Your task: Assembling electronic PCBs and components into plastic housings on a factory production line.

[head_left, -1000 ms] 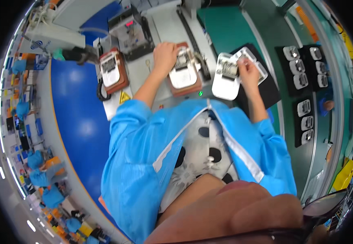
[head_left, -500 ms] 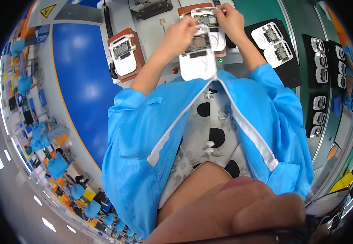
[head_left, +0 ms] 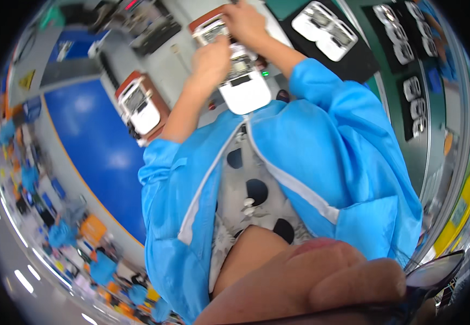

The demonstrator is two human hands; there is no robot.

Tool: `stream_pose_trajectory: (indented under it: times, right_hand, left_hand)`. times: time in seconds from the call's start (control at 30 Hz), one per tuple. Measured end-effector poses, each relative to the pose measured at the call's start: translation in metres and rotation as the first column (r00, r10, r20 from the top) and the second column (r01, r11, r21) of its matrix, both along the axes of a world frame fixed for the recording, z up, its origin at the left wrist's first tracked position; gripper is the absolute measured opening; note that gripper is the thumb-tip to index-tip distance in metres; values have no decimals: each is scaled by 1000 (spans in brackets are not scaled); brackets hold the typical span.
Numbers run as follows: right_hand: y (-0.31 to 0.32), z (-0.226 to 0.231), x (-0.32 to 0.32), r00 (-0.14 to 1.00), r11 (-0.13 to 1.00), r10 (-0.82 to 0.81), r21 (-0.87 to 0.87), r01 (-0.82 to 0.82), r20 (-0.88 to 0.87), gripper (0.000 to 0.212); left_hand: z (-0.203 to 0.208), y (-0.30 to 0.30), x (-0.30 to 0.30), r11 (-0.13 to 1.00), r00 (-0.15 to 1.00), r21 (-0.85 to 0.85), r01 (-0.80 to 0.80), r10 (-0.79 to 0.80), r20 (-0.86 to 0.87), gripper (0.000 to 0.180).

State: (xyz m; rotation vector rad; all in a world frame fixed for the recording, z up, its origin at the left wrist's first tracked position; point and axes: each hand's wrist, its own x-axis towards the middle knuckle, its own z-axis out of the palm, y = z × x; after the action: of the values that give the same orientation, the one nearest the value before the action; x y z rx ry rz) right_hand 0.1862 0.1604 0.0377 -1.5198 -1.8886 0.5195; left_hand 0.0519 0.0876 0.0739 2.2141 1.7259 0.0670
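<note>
My left hand [head_left: 211, 62] is closed on a white plastic housing [head_left: 246, 97] with a circuit board in its upper half, tilted close to my chest. Just beyond it, a second white housing with a circuit board [head_left: 211, 31] lies in a red-brown fixture [head_left: 205, 19]. The fingers of my right hand [head_left: 244, 24] are bent at this second housing's upper right edge and look closed on it, though motion blurs the fingertips. My left fingertips also reach over its lower part, hiding some of the board.
Another red-brown fixture [head_left: 156, 100] at the left bears a white housing [head_left: 140, 111]. To the right, a black mat [head_left: 348, 67] carries two more housings [head_left: 324, 30]. Farther right, several housings sit on black trays [head_left: 389, 59]. A blue panel [head_left: 102, 157] lies at the left.
The whole view has turned, shifting the bench leftward. My left hand has moved nearer the fixture with its housing, while my right hand stays at the fixture's upper right edge.
</note>
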Motion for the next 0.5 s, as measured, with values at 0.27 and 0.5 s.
stream_pose_trajectory:
  times: [0.27, 0.5]
  right_hand:
    - [-61, 25, 114, 872, 903, 369, -97, -418, -322, 35]
    - [-98, -57, 314, 752, 863, -501, -309, 400, -428, 28]
  left_hand:
    - [36, 6, 59, 990, 923, 144, 6, -61, 380, 23]
    - [-18, -4, 170, 947, 733, 36, 318, -270, 625, 50]
